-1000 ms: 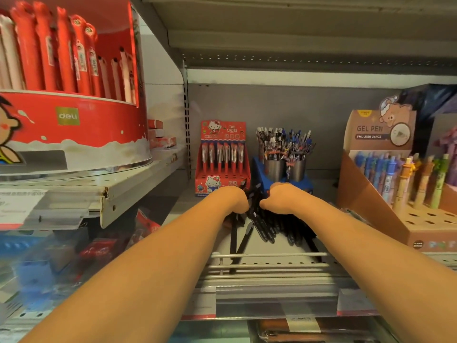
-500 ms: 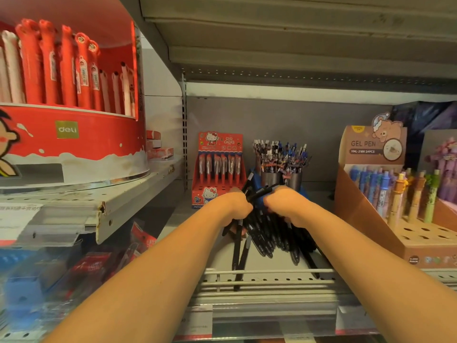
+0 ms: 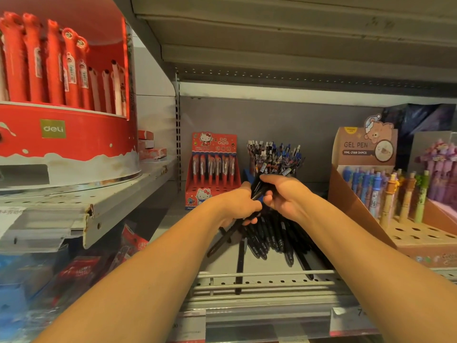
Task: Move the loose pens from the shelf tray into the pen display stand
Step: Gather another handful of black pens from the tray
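Observation:
A bundle of black loose pens (image 3: 265,235) is lifted off the grey shelf tray (image 3: 267,280), fanning downward. My left hand (image 3: 237,206) is shut around the bundle's upper part from the left. My right hand (image 3: 284,194) grips the same bundle from the right, fingers curled over the pen tops. One black pen (image 3: 239,266) lies flat on the tray under the bundle. The pen display stand (image 3: 274,157), blue with metal cups full of pens, stands right behind my hands at the shelf's back.
A red Hello Kitty pen box (image 3: 214,169) stands left of the stand. A brown gel pen display (image 3: 385,194) with holes fills the right side. A round red Deli pen display (image 3: 66,134) sits on the higher left shelf. A wire rail (image 3: 267,274) fronts the tray.
Both hands have closed on the heap of pens and raised it off the tray, tilting the pen tops toward the stand. The camera view has shifted upward slightly.

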A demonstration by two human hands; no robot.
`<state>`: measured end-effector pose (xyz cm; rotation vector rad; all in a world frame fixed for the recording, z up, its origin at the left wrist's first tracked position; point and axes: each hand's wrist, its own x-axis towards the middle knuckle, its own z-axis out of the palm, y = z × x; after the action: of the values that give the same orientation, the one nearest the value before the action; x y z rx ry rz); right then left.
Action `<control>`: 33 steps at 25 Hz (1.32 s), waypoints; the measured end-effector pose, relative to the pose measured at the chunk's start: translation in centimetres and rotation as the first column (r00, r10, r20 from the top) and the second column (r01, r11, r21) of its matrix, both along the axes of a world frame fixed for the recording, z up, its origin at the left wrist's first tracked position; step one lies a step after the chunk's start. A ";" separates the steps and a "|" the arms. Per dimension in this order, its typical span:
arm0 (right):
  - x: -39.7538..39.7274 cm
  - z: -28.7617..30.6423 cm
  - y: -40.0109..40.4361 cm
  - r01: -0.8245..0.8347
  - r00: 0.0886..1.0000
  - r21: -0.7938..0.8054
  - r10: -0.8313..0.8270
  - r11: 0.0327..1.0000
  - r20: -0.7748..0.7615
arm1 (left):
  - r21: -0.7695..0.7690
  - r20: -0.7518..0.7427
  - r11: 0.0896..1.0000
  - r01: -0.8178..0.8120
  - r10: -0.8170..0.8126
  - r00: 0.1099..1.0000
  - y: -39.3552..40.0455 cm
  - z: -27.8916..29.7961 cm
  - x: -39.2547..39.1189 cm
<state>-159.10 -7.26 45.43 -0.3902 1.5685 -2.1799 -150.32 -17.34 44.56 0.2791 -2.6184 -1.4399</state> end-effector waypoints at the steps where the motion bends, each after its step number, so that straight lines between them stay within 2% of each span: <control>1: -0.1 0.0 0.0 0.023 1.000 -0.020 -0.023 1.000 -0.003 | 0.025 -0.004 1.000 0.007 -0.007 1.000 0.0 0.1 -0.1; 5: -0.8 0.5 0.2 0.167 0.986 -0.093 -0.166 0.981 0.028 | 0.141 0.034 0.990 -0.009 0.004 0.999 0.0 0.5 0.2; 8: -1.4 0.8 0.8 0.233 0.972 -0.177 -0.221 0.956 0.083 | 0.185 0.030 0.978 -0.099 0.095 0.995 -0.3 0.7 0.3; 10: -0.9 0.6 0.8 0.116 0.992 -0.118 -0.111 0.986 0.053 | 0.293 -0.065 0.932 -0.212 0.240 0.969 -0.8 1.1 0.1; 12: 0.1 0.1 0.6 -0.091 0.995 0.035 0.092 0.995 -0.049 | 0.439 -0.193 0.853 -0.283 0.397 0.897 -1.5 1.5 -0.3; 15: 2.0 -0.4 0.5 -0.316 0.886 0.376 0.413 0.871 -0.213 | 0.633 -0.276 0.720 -0.284 0.553 0.786 -2.2 1.8 -1.0; 17: 2.9 -0.4 0.7 -0.360 0.810 0.492 0.528 0.793 -0.257 | 0.694 -0.272 0.671 -0.262 0.581 0.767 -2.3 1.9 -1.2; 22: 3.8 0.1 1.1 -0.370 0.738 0.572 0.606 0.732 -0.298 | 0.718 -0.283 0.660 -0.220 0.566 0.775 -2.0 2.0 -1.9; 26: 3.9 0.5 1.7 -0.430 0.689 0.682 0.703 0.592 -0.176 | 0.675 -0.379 0.702 -0.228 0.595 0.709 -2.2 2.4 -1.6; 28: 3.5 0.5 1.7 -0.437 0.737 0.655 0.663 0.617 -0.133 | 0.546 -0.434 0.768 -0.335 0.602 0.671 -2.6 2.1 -1.1; 30: 2.9 0.5 1.6 -0.415 0.805 0.571 0.578 0.708 -0.132 | 0.505 -0.443 0.789 -0.350 0.585 0.679 -2.7 1.6 -0.9; 32: 2.3 0.4 1.2 -0.351 0.865 0.442 0.467 0.826 -0.186 | 0.573 -0.360 0.776 -0.263 0.527 0.770 -2.2 1.5 -0.8; 33: 1.8 0.4 1.0 -0.296 0.896 0.352 0.386 0.888 -0.219 | 0.545 -0.323 0.810 -0.217 0.441 0.837 -1.9 1.4 -0.7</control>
<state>-157.26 -6.29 45.81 -0.8404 1.7954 -1.6265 -151.03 -19.29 45.93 0.3978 -1.7135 -1.7601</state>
